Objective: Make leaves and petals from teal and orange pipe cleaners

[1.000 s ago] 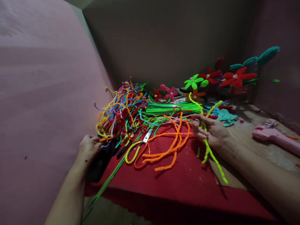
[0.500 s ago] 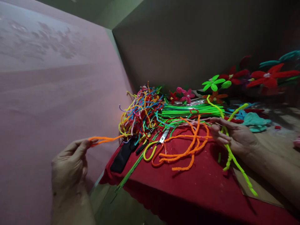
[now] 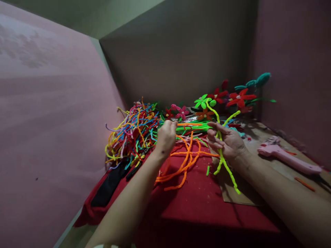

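The person's left hand (image 3: pixel 167 136) is hiding its fingertips and one end of an orange strip (image 3: pixel 190 124), and the right hand (image 3: pixel 230 143) is masking a stretch of the yellow-green strips (image 3: pixel 230 175). The bottom edge is cutting through a pale object (image 3: pixel 111 246) too slight to identify, while the right edge is clipping a dark cord (image 3: pixel 325 181).

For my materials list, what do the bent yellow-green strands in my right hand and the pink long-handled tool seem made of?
Bent yellow-green strands: matte, fuzzy-looking fibre, probably over wire, since their free ends hold curves. Pink long-handled tool: likely hard plastic, smooth, slightly shiny, judging by its even colour and highlights.
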### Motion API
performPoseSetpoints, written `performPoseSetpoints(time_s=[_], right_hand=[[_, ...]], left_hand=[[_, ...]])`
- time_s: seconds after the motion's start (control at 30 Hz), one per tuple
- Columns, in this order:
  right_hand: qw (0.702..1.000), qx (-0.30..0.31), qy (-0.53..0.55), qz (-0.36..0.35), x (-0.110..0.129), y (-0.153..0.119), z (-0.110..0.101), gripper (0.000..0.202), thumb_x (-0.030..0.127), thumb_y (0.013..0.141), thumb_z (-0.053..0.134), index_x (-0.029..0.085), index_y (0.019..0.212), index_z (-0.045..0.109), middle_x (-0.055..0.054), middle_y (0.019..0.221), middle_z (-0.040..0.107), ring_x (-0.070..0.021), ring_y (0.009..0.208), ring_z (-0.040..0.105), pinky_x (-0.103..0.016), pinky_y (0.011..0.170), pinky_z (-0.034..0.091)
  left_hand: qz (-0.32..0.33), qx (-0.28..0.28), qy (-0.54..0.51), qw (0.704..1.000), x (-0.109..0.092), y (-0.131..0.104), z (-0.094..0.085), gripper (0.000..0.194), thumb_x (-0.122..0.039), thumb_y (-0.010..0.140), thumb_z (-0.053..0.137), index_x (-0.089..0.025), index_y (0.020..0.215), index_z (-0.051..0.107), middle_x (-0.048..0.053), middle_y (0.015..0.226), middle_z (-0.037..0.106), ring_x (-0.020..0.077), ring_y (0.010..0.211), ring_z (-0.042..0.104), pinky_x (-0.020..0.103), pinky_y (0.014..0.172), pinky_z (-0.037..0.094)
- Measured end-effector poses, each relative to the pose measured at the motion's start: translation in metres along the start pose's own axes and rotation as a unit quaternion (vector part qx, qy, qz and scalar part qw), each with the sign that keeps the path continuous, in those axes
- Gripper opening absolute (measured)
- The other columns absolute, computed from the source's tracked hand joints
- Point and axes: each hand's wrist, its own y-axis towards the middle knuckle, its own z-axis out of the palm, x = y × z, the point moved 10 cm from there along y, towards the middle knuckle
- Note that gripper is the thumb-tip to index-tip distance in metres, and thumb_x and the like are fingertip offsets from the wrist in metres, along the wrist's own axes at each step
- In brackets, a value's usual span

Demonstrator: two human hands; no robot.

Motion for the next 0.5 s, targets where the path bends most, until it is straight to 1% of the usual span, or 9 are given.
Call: performPoseSetpoints(time_s=[0.03,0.1,0.17,0.23,0.27,0.33,0.37,0.43,0.5], right_hand=[[1.0,0.004,-0.004,-0.002,0.0,0.001,0.0,0.013,0.022,0.078,0.049,0.016,0.08,0.06,0.003,0.055,0.051,-0.0026,0.031,0.026,-0.014,0.03,0.023],[1.0,0.001,-0.013,-0.007,-0.002,0.003,-0.002,0.014,0.025,0.078,0.05,0.015,0.079,0.061,0.002,0.055,0.052,-0.0034,0.032,0.028,-0.015,0.031,0.026],[1.0,-0.019,-0.009,-0.013,-0.005,0.007,-0.008,0.016,0.027,0.08,0.05,0.015,0.078,0.061,0.0,0.055,0.054,-0.006,0.035,0.036,-0.018,0.035,0.034],[0.998,-0.051,0.01,-0.025,-0.007,0.01,-0.012,0.017,0.028,0.082,0.049,0.017,0.077,0.061,-0.001,0.058,0.057,-0.0108,0.045,0.049,-0.025,0.045,0.045],[0.997,-0.067,0.023,-0.037,-0.008,0.011,-0.013,0.018,0.028,0.083,0.048,0.018,0.076,0.061,-0.002,0.06,0.058,-0.013,0.051,0.053,-0.028,0.051,0.048],[0.993,-0.095,0.047,-0.06,-0.009,0.008,-0.009,0.018,0.027,0.084,0.047,0.019,0.076,0.061,-0.002,0.063,0.06,-0.0147,0.058,0.057,-0.031,0.059,0.05],[0.991,-0.1,0.057,-0.066,-0.011,0.007,-0.005,0.017,0.027,0.084,0.048,0.02,0.078,0.061,-0.001,0.067,0.061,-0.0141,0.06,0.057,-0.031,0.063,0.05],[0.991,-0.095,0.066,-0.07,-0.017,0.002,0.009,0.014,0.027,0.084,0.05,0.02,0.081,0.062,-0.001,0.074,0.062,-0.0123,0.064,0.058,-0.029,0.068,0.05],[0.993,-0.076,0.049,-0.079,-0.02,-0.002,0.022,0.012,0.028,0.082,0.055,0.02,0.082,0.064,-0.001,0.079,0.063,-0.0113,0.07,0.058,-0.026,0.072,0.048]], left_hand=[[0.005,0.034,0.004,0.999,-0.002,0.007,0.023,0.024,-0.033,0.089,0.035,-0.017,0.081,0.052,0.007,0.071,0.058,0.0178,0.067,0.054,0.03,0.062,0.038],[0.028,0.085,0.001,0.996,-0.008,0.014,0.052,0.018,-0.033,0.08,0.054,-0.016,0.085,0.055,0.011,0.082,0.062,0.0215,0.08,0.056,0.032,0.07,0.04],[0.055,0.104,-0.008,0.993,-0.018,0.015,0.061,0.022,-0.032,0.075,0.06,-0.016,0.089,0.057,0.013,0.097,0.061,0.0229,0.094,0.054,0.033,0.078,0.04],[0.051,0.142,-0.07,0.986,-0.028,0.006,0.063,0.024,-0.035,0.079,0.054,-0.016,0.093,0.056,0.011,0.1,0.06,0.0215,0.095,0.054,0.032,0.079,0.041],[0.03,0.178,-0.14,0.973,-0.032,-0.003,0.067,0.026,-0.037,0.081,0.051,-0.016,0.095,0.055,0.009,0.095,0.061,0.0199,0.089,0.056,0.031,0.075,0.043],[-0.024,0.266,-0.301,0.915,-0.045,-0.03,0.08,0.029,-0.038,0.076,0.056,-0.016,0.094,0.052,0.005,0.084,0.06,0.0164,0.073,0.058,0.029,0.066,0.045],[-0.049,0.277,-0.363,0.888,-0.05,-0.042,0.083,0.031,-0.036,0.073,0.06,-0.017,0.095,0.05,0.003,0.077,0.059,0.0142,0.065,0.056,0.028,0.061,0.044],[-0.096,0.303,-0.412,0.854,-0.053,-0.063,0.092,0.027,-0.035,0.073,0.059,-0.017,0.089,0.048,-0.001,0.061,0.053,0.0106,0.049,0.049,0.025,0.049,0.039],[-0.12,0.324,-0.384,0.856,-0.047,-0.074,0.095,0.021,-0.037,0.075,0.054,-0.017,0.075,0.048,-0.005,0.049,0.043,0.0074,0.039,0.038,0.023,0.041,0.03]])
